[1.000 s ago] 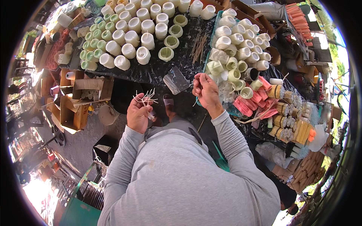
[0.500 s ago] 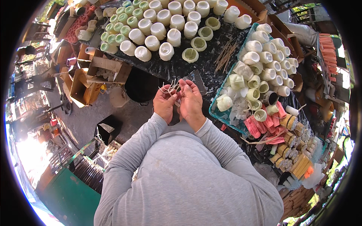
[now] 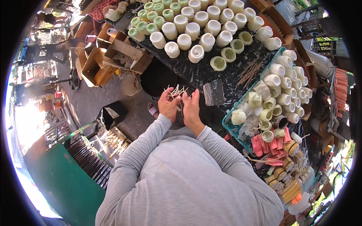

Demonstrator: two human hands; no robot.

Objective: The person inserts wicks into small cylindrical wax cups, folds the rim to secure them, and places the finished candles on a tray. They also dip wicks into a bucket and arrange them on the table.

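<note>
A small bunch of thin white wicks (image 3: 175, 90) pokes out of my left hand (image 3: 167, 106), which is closed around it with the thumb pressed on top. Close on its right is my right hand (image 3: 191, 111), fingers stretched upward and thumb apart. A loose strand hangs between the hands; whether the right thumb touches it is unclear. Ahead, on a black-covered table (image 3: 181, 67), white wax candles (image 3: 196, 53) stand in rows with wicks showing in some. Green ones (image 3: 152, 28) stand behind on the left, and hollow pale-green wax cups (image 3: 218, 63) on the right.
A teal tray (image 3: 230, 126) at right holds many white and pale-green wax cups. Pink wax pieces (image 3: 269, 145) and wooden moulds (image 3: 288, 164) lie below it. Thin sticks (image 3: 252, 70) and a grey plate (image 3: 213, 93) rest on the table. Cardboard boxes (image 3: 94, 67) and a dark tub (image 3: 157, 77) stand left.
My hands have drawn slightly apart, and the right fingers have straightened away from the wicks. The view has shifted, so the table and tray appear further right and the candles nearer the top.
</note>
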